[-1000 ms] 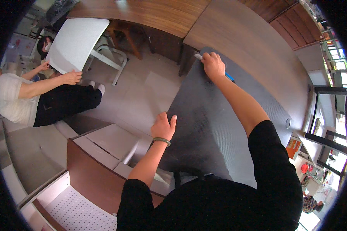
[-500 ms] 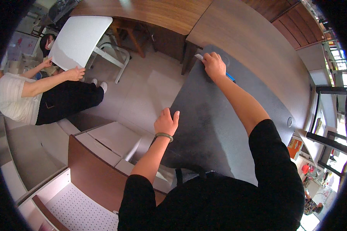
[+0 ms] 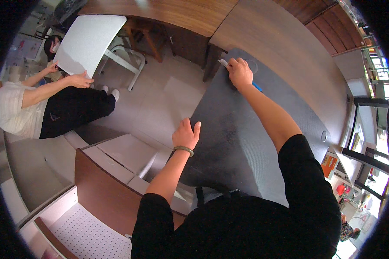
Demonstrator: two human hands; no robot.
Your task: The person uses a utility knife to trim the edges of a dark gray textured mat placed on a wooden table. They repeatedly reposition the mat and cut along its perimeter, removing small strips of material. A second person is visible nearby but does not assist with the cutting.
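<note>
A dark grey textured desktop panel (image 3: pixel 233 134) with rounded corners stretches in front of me. My left hand (image 3: pixel 186 134), with a green bangle at the wrist, is closed round its left edge, thumb raised on top. At the panel's far end, my right hand (image 3: pixel 240 74) is closed over a small pale strip (image 3: pixel 223 63), whose end sticks out left of the fingers; its kind is unclear. A slim blue object (image 3: pixel 257 87) shows just right of that wrist. The hand hides whether it joins the pale strip.
Brown wooden desks (image 3: pixel 281 39) adjoin the panel's far side. At left, another person (image 3: pixel 21 103) holds a white tabletop (image 3: pixel 88 43) on a metal frame. A brown-sided cabinet (image 3: pixel 108 185) with a perforated white panel (image 3: pixel 90 233) stands at lower left.
The other person's hands and the white tabletop have shifted slightly upward in the picture. My own hands stay almost where they were.
</note>
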